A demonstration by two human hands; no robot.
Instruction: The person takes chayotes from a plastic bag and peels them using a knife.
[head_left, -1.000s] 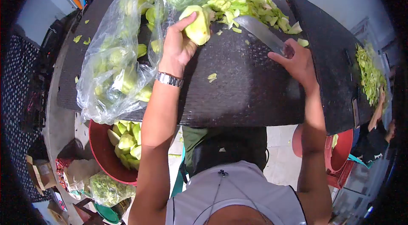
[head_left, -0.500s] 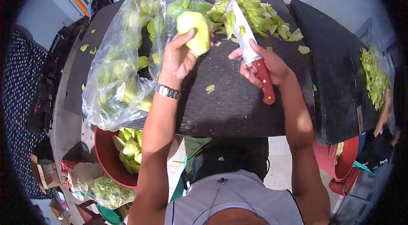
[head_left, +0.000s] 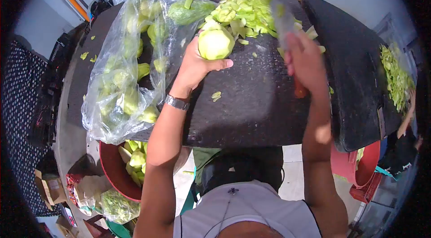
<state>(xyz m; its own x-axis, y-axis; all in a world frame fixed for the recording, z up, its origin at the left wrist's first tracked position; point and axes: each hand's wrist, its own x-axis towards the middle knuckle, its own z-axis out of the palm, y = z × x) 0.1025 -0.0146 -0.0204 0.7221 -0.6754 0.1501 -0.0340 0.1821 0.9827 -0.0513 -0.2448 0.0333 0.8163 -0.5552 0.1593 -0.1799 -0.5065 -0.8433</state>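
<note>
Well, fruit [head_left: 216,45] in cupped left hand [head_left: 196,66]

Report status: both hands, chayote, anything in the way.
Left hand holding peeled-looking chayote. Right hand gripping knife, blurred, blade apart from chayote. Peelings heaped beyond the chayote.

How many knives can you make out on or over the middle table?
1: a knife in the right hand, its blade blurred. Any under the peelings or bag would be hidden.
</note>
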